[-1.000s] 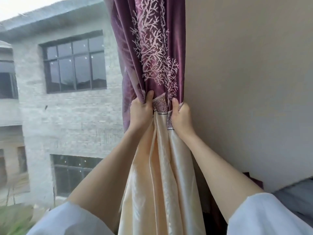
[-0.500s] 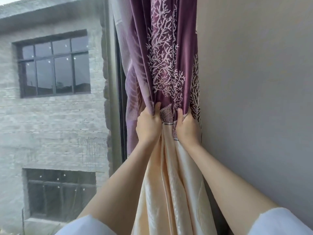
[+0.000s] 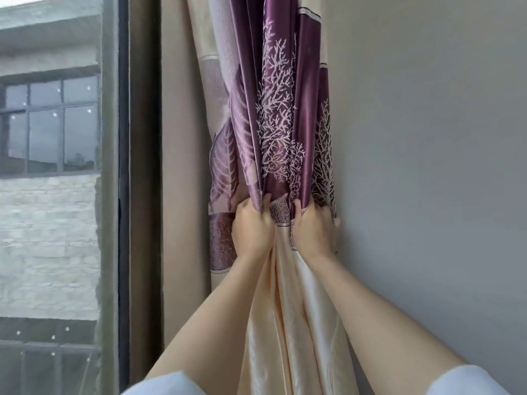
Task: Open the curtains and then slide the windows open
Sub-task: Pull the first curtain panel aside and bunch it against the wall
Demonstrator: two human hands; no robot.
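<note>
A purple and cream curtain (image 3: 279,115) with a white branch pattern hangs bunched in folds against the right-hand wall. My left hand (image 3: 252,229) is closed on the folds at the seam where purple meets cream. Right beside it, my right hand (image 3: 313,229) grips the folds nearest the wall, its fingertips touching the wall. The window glass (image 3: 48,218) fills the left side, and its dark frame (image 3: 124,195) runs top to bottom, uncovered by the curtain.
A plain grey wall (image 3: 427,166) takes up the right half. A beige wall strip (image 3: 182,166) lies between the window frame and the curtain. Through the glass stands a grey brick building (image 3: 48,240) with dark paned windows.
Both hands have carried the bunched curtain rightward up to the wall. The window frame and the beige strip beside it have come into view, and the curtain is packed tighter.
</note>
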